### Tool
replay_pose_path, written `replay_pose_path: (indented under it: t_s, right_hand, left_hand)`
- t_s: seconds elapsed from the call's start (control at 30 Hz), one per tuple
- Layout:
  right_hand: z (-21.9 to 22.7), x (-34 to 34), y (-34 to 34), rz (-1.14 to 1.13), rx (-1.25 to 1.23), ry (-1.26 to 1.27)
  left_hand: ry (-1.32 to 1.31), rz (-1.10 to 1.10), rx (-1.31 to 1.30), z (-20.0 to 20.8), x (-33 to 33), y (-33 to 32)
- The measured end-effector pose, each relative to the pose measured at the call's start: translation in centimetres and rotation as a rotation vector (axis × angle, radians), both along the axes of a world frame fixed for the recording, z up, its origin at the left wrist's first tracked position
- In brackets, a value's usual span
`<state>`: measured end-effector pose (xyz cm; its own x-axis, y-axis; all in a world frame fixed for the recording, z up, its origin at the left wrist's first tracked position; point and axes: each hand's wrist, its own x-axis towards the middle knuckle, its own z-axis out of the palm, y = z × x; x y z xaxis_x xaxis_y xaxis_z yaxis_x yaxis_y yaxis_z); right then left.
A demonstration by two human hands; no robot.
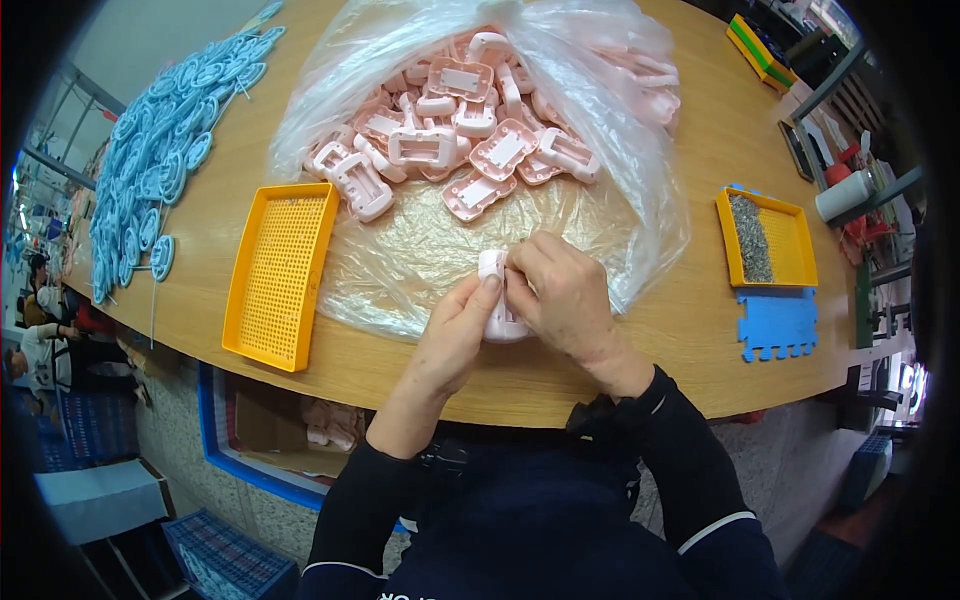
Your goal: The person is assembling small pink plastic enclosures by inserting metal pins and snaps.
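Note:
Near the table's front edge, my left hand point(455, 330) is closed around the left side of a pale pink plastic housing point(506, 328), thumb on its upper part. My right hand point(560, 295) bends over the housing's right side, fingers pinched together at its upper edge. Whatever small thing may be between those fingertips is hidden. Just beyond my hands, a clear plastic bag point(640, 230) lies spread open. Many similar pink housings point(420, 150) are heaped in it, some with a rectangular window, others showing their inner side.
Left of the bag lies a yellow perforated tray point(280, 270). At the right, a yellow tray point(790, 245) with small grey metal pieces point(750, 238) rests on a blue foam mat point(775, 325). Light-blue plastic parts point(165, 160) pile up at far left. Below the table edge stands a blue-rimmed crate point(212, 425).

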<state>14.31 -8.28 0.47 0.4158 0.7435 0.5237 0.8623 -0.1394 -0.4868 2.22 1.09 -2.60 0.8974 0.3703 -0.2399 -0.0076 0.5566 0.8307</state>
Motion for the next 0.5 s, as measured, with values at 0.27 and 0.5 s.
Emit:
replay_pose_path:
  t_s: [0.27, 0.5]
  right_hand:
    - [-0.4, 2.9, -0.8, -0.042, 0.022, 0.410]
    - [-0.2, 1.1, -0.6, 0.073, 0.004, 0.264]
  left_hand:
    - [0.030, -0.019, -0.190, 0.8, -0.2, 0.4]
    - [-0.055, 0.004, -0.192, 0.0, 0.1, 0.1]
